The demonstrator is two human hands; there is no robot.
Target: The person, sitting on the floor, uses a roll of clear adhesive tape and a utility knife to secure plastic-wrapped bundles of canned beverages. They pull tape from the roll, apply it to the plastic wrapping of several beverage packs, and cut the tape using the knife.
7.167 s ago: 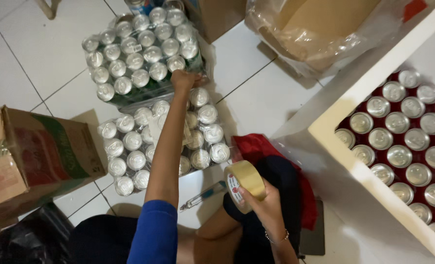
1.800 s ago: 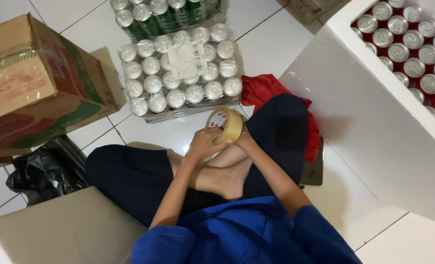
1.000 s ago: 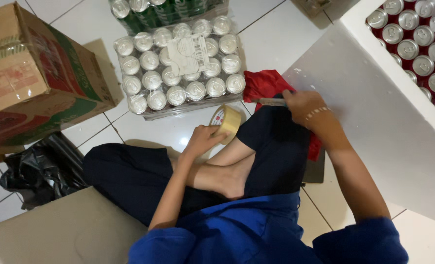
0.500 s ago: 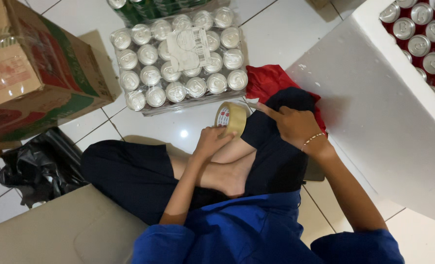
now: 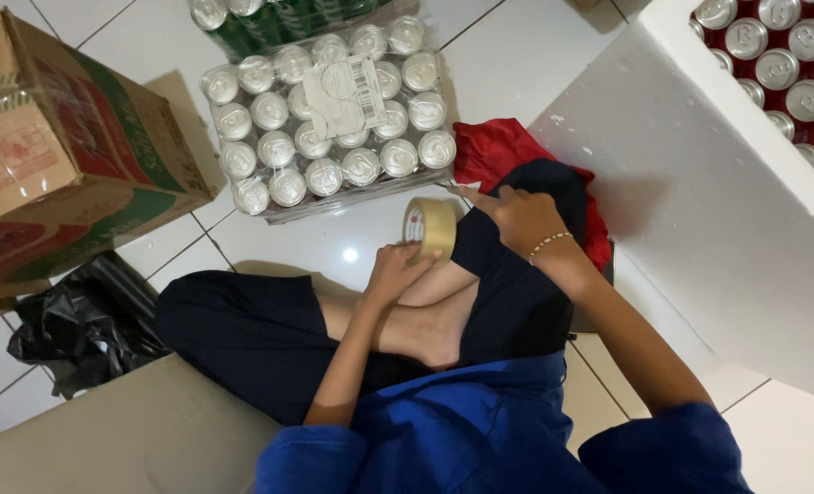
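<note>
Left hand (image 5: 395, 272): fingers curled around a brown tape roll (image 5: 431, 229), held upright above the crossed legs, near the shrink-wrapped can pack (image 5: 329, 114); right hand (image 5: 517, 218): loosely open, forefinger extended toward the roll's edge.

White label (image 5: 343, 94) atop shrink-wrapped can pack (image 5: 329, 128); cardboard box (image 5: 64, 174) left

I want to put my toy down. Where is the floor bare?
Bare tile lies between the can pack, the tape roll and the knee. More shows at the top, between the pack and the white box. The left is crowded with the carton and the black bag.
</note>
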